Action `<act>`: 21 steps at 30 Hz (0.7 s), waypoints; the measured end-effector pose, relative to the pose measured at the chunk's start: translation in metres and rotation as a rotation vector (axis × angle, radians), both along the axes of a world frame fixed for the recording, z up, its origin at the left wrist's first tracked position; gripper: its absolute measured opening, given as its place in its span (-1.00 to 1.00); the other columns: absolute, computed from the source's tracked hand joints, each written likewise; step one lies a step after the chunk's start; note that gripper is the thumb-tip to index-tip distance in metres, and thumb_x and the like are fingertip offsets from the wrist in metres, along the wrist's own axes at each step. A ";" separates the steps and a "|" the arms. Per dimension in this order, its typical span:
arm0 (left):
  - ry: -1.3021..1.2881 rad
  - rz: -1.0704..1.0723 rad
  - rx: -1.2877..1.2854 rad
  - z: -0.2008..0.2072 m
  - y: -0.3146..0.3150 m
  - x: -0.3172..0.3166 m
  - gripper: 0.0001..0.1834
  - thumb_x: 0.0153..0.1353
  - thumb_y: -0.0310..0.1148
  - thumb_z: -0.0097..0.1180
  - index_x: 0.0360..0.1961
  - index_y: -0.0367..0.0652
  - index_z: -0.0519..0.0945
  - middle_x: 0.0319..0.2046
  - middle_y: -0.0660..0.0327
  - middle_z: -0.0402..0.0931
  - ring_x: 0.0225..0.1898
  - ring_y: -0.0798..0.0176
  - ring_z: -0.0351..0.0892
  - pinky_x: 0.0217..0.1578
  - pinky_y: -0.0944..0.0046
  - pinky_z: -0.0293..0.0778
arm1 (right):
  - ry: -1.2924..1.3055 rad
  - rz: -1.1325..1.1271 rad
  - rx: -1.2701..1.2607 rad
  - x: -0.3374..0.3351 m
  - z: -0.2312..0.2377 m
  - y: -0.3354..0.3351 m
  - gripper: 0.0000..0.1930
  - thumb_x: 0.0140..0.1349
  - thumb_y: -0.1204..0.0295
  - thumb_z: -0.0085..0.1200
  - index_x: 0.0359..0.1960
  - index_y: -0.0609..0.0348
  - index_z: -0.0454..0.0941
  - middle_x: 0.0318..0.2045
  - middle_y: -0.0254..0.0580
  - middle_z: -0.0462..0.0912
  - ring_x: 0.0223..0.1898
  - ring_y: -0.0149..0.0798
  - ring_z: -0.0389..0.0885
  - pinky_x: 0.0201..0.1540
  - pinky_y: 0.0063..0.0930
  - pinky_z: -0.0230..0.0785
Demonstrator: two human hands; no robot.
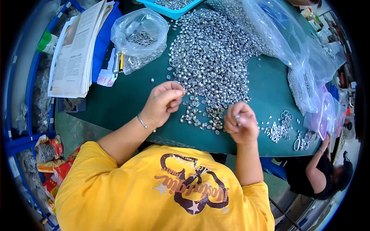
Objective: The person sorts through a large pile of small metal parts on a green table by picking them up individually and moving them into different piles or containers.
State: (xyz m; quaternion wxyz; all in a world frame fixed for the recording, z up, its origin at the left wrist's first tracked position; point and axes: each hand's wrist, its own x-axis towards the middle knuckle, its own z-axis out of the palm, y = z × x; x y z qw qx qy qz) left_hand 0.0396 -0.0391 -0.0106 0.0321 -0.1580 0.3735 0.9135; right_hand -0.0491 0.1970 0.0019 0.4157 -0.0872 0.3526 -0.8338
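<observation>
A large heap of small, shiny silver-grey metal pieces (208,50), rounded and hollow like little domed shells, spreads over the green table. At its near left edge is my left hand (163,102), thumb and forefinger pinched together; whatever lies between the tips is too small to name. My right hand (243,122) hovers at the near right edge of the heap with curled fingers. Small silver domed pieces (237,116) show among those fingers. Between my hands lie several loose pieces (200,115) of the same kind.
A clear bag of metal parts (140,42) stands at the far left, beside stacked papers (73,54). Behind it is a blue tray (175,12). Large clear bags (281,34) lie at the right. Flat silver parts (279,129) are piled near right, where another person (318,171) sits.
</observation>
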 end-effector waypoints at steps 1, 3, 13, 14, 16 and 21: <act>0.000 -0.002 0.003 -0.001 0.002 0.000 -0.92 0.11 -0.45 -0.02 -0.41 -0.21 0.50 -0.60 0.35 0.31 -0.58 0.51 0.26 -0.59 0.53 0.22 | -0.050 -0.003 -0.113 -0.004 0.005 0.002 -0.89 0.06 0.63 0.01 -0.36 0.25 0.41 -0.69 -0.34 0.35 -0.67 -0.56 0.20 -0.72 -0.70 -0.10; 0.111 0.046 -0.847 -0.003 0.007 0.001 -0.93 0.08 -0.49 0.09 -0.42 -0.26 0.57 -0.64 0.39 0.32 -0.58 0.55 0.27 -0.55 0.53 0.24 | -0.036 -0.013 -0.056 -0.005 0.006 0.006 -0.93 0.05 0.61 0.07 -0.40 0.28 0.48 -0.66 -0.34 0.40 -0.66 -0.54 0.27 -0.69 -0.68 0.03; 0.393 -0.160 -1.609 -0.002 0.024 -0.001 -0.89 -0.08 -0.45 0.24 -0.45 -0.13 0.62 -0.57 0.18 0.42 -0.51 0.12 0.47 -0.48 0.25 0.40 | 1.568 -0.125 1.107 0.022 -0.006 -0.019 -0.91 -0.02 0.45 0.18 -0.45 0.12 0.59 -0.61 -0.20 0.51 -0.58 -0.12 0.52 -0.53 -0.34 0.39; 0.397 -0.177 -1.638 -0.001 0.024 -0.001 -0.88 -0.09 -0.44 0.24 -0.45 -0.14 0.62 -0.57 0.17 0.43 -0.50 0.10 0.47 -0.46 0.24 0.41 | 1.582 -0.111 1.107 0.022 -0.007 -0.019 -0.90 -0.02 0.47 0.18 -0.42 0.11 0.59 -0.59 -0.16 0.52 -0.59 -0.13 0.52 -0.54 -0.36 0.39; 0.436 -0.169 -1.641 -0.002 0.022 -0.002 -0.89 -0.07 -0.45 0.23 -0.45 -0.14 0.61 -0.58 0.18 0.41 -0.52 0.14 0.46 -0.49 0.26 0.40 | 1.373 -0.111 0.977 0.019 -0.008 -0.018 -0.91 0.01 0.49 0.18 -0.41 0.13 0.59 -0.59 -0.19 0.54 -0.61 -0.21 0.51 -0.57 -0.42 0.36; 0.122 -0.310 -0.907 0.010 0.022 -0.004 -0.95 0.12 -0.53 0.09 -0.37 -0.20 0.55 -0.62 0.39 0.28 -0.60 0.51 0.26 -0.60 0.48 0.23 | -0.028 -0.032 0.099 0.004 -0.006 0.011 -0.91 0.14 0.59 0.02 -0.31 0.30 0.46 -0.67 -0.38 0.37 -0.72 -0.57 0.19 -0.71 -0.71 -0.01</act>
